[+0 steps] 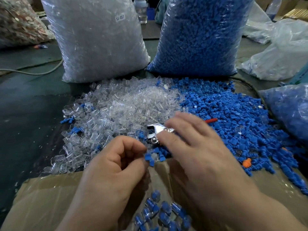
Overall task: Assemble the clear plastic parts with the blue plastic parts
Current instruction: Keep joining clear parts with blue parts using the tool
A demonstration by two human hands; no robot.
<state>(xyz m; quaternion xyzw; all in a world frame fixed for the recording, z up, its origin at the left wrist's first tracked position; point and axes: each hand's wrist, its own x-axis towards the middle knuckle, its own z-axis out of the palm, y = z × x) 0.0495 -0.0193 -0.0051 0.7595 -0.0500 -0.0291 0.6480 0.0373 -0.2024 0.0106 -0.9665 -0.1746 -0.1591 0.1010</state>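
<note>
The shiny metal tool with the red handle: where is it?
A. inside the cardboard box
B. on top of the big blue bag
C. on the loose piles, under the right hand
C: the shiny metal tool with the red handle lies on the loose pieces, partly beneath the right hand.

We are seeing bright blue on the small part pinched at our left hand. Just beyond that grip, pliers are gleaming silver, with a red handle. Past them, the clear parts are glinting colourless and the blue parts are showing solid blue; one orange piece is standing out among the blue. Nearer us, the cardboard box is showing tan.
</note>
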